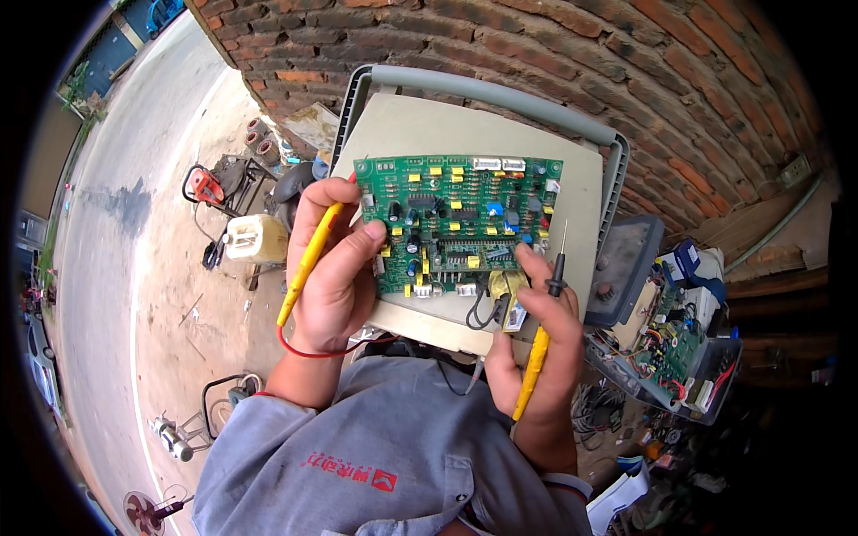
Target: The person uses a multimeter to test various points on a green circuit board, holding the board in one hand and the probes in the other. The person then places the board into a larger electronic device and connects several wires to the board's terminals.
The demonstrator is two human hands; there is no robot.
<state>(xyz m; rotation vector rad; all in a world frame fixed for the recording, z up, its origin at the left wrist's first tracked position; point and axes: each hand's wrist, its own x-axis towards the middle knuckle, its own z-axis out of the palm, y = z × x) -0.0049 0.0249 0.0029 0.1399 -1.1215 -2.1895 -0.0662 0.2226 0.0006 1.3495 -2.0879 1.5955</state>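
A green circuit board, full of small parts, is held up over a pale panel. My left hand pinches its left edge, thumb on the face. A yellow test probe with a red lead also lies in that hand's grasp. In my right hand is a second yellow test probe, its black collar and thin metal tip pointing up past the board's right edge. My right index fingertip is at the board's lower right, beside a yellow-wrapped transformer.
Beneath the board is a pale panel with a grey handle frame. A brick wall rises behind. To the right sits an opened bin of electronics. On the left ground stand a yellowish jerrycan and an orange machine.
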